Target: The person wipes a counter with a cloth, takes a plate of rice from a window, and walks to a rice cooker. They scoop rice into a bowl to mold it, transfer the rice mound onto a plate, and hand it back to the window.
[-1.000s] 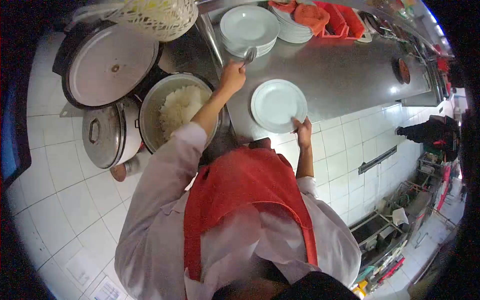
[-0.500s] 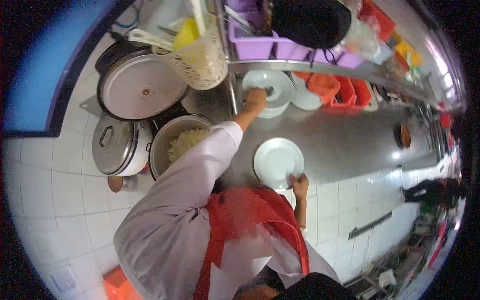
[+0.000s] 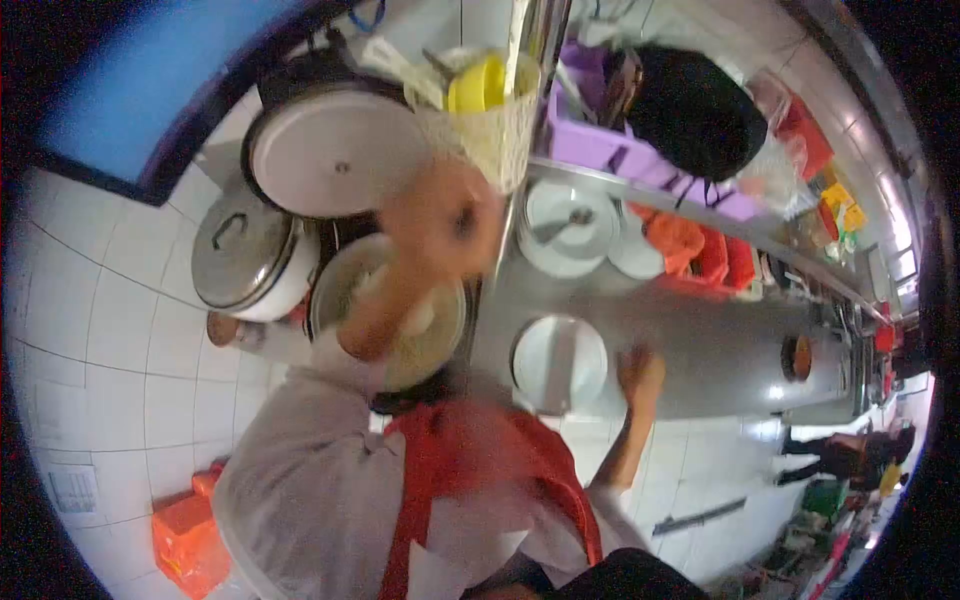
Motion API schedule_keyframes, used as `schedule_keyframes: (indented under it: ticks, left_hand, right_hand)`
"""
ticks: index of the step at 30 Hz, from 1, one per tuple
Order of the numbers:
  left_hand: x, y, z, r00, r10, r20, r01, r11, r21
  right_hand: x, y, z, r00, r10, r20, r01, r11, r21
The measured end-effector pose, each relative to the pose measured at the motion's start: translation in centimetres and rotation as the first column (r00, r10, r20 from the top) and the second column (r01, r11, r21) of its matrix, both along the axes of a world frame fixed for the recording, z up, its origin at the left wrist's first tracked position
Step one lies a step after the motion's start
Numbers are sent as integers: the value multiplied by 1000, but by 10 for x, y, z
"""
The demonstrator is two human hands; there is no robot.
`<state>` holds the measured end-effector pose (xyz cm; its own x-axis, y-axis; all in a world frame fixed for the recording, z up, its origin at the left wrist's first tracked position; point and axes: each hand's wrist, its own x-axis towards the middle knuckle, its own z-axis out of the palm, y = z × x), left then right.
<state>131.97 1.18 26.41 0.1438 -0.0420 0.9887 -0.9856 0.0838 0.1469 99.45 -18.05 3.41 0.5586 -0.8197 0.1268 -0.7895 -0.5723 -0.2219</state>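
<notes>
round white plate (image 3: 558,362) beside right hand (image 3: 640,372)

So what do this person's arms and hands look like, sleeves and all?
Both hands are bare, no gloves: the left hand is motion-blurred, the right hand sharper. Pale grey-white long sleeves are pushed up, leaving the forearms bare. A red apron covers the chest.

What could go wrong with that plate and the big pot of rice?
The plate sits close to the near edge of the steel counter, and the right hand is beside it, so a bump might slide it off. The left hand is blurred above the open rice pot, so it may knock the rim or spill rice.
</notes>
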Motion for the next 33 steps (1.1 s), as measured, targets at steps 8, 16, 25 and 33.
schedule_keyframes:
  ticks: [8,16,25,33]
  left_hand:
    - [35,-6,112,854,473,-219,-123,591,797]
    - [43,-21,115,899,429,-92,-231,641,732]
    - [44,59,11,952,210,224,-231,970,72]
    - [76,241,-167,841,438,-318,-256,839,480]
  right_hand:
    - [255,63,331,579,538,613,-270,836,-478]
    - [297,64,375,508,471,721,-168,875,-454]
    - [40,58,283,414,396,819,84,880,-468]
    - [251,162,47,778,526,343,-603,780,170]
